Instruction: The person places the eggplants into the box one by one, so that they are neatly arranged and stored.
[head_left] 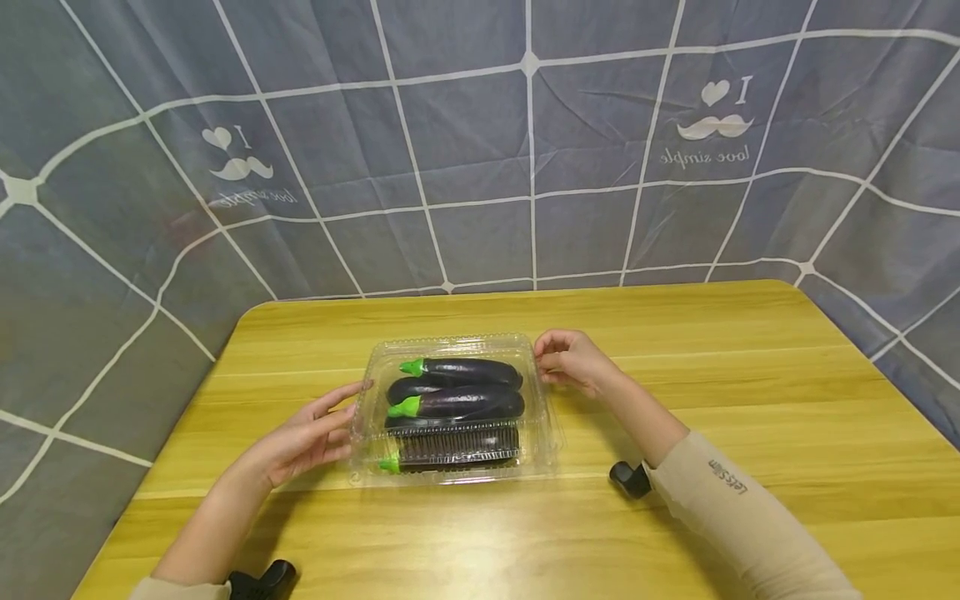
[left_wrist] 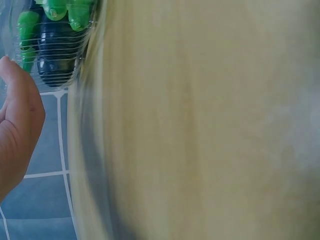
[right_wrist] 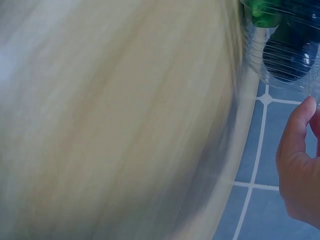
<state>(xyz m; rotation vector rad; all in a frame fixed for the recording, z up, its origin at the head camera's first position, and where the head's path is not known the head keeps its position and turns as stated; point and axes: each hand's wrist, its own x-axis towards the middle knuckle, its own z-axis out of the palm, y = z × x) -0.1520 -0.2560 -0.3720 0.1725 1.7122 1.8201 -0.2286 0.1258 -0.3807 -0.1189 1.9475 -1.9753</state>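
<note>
On the table, a clear plastic clamshell box (head_left: 542, 417) with a ribbed lid holds several dark purple eggplants (head_left: 471, 403) with bright green stem ends. My left hand (head_left: 309, 433) lies along the box's left side, fingers extended and fingertips touching the plastic. At the upper right corner, my right hand (head_left: 576, 360) pinches the edge between thumb and curled fingers. The left wrist view shows part of the left hand (left_wrist: 20, 112) beside the box wall (left_wrist: 75, 80). Thumb and finger of the right hand (right_wrist: 300, 165) meet the box rim in the right wrist view.
The yellow wood-grain table (head_left: 712, 367) has rounded far corners. A grey curtain (head_left: 480, 242) with white grid lines hangs behind and at both sides. Black wrist-camera mounts sit under the left sleeve (head_left: 264, 581) and the right sleeve (head_left: 630, 480).
</note>
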